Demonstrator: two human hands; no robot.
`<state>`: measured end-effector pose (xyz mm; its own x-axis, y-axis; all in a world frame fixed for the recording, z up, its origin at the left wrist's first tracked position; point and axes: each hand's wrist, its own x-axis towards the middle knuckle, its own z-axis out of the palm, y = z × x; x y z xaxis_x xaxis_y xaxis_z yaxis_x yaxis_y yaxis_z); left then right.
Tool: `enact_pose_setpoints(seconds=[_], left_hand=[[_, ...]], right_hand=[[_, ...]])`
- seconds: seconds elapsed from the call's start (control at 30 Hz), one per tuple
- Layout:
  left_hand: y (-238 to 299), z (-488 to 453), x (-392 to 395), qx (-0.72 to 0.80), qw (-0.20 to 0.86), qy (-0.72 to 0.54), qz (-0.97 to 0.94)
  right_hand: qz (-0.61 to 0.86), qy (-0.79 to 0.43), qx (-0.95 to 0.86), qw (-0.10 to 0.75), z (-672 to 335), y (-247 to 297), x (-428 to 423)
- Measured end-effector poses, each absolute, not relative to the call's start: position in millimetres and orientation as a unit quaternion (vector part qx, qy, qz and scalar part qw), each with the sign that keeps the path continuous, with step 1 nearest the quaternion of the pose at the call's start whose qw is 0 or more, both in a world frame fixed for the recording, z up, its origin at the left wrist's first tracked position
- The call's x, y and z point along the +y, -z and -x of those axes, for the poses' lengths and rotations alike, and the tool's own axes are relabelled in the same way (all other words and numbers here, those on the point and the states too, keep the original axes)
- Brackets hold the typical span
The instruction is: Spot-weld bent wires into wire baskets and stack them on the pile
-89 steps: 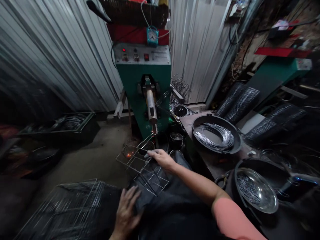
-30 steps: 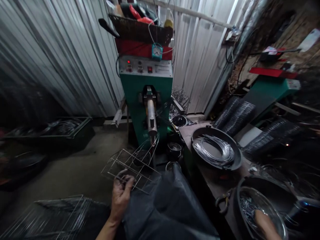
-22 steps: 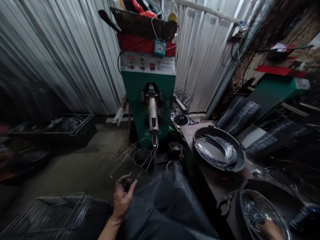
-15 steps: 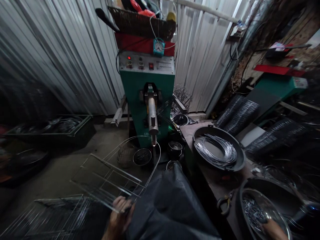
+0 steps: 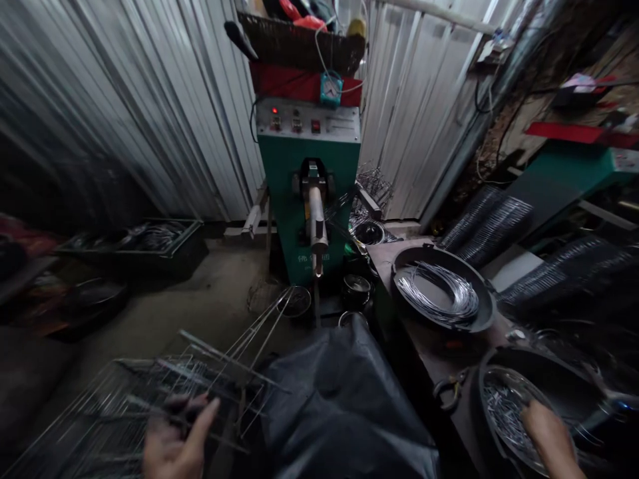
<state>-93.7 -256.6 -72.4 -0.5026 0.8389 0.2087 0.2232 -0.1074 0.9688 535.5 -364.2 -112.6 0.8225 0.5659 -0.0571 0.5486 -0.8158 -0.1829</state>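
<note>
My left hand [image 5: 174, 442] is at the bottom left, fingers curled round a bar of a wire grid rack [image 5: 219, 372], holding it low over a stack of similar wire racks [image 5: 94, 416]. The rack is blurred by motion. My right hand [image 5: 546, 436] reaches into a shiny metal bowl [image 5: 504, 416] of several short metal pins at the bottom right; its fingers are down among the pins and I cannot see whether they grip any. A black apron [image 5: 344, 406] covers my lap between the hands.
A green welding machine [image 5: 307, 193] with a vertical electrode stands ahead against corrugated metal walls. A dark pan of curved wires [image 5: 439, 293] sits on the bench to the right. Small pots lie at the machine's foot. A crate of wire [image 5: 144, 243] is at the left.
My left hand has swung the wire rack from in front of the machine down and left onto the stack. My right hand has gone from the rack to the bowl of pins.
</note>
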Motion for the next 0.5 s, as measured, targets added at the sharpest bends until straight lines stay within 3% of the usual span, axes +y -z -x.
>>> enact_pose_setpoints(seconds=[0.1, 0.2, 0.33, 0.5], left_hand=[[35.0, 88.2, -226.4, 0.634, 0.315, -0.588, -0.392], [11.7, 69.6, -193.8, 0.594, 0.34, -0.621, -0.382], [17.0, 35.3, -166.8, 0.498, 0.403, -0.675, -0.366], [48.2, 4.7, -166.9, 0.467, 0.429, -0.695, -0.34]], right_hand=[[0.9, -0.021, -0.383, 0.204, -479.8, 68.6, -316.0], [0.778, -0.125, -0.512, 0.341, -388.6, 33.2, -257.6], [0.637, -0.321, -0.584, 0.387, -269.1, 22.1, -187.9], [0.554, -0.479, -0.49, 0.473, -203.2, 32.9, -132.8]])
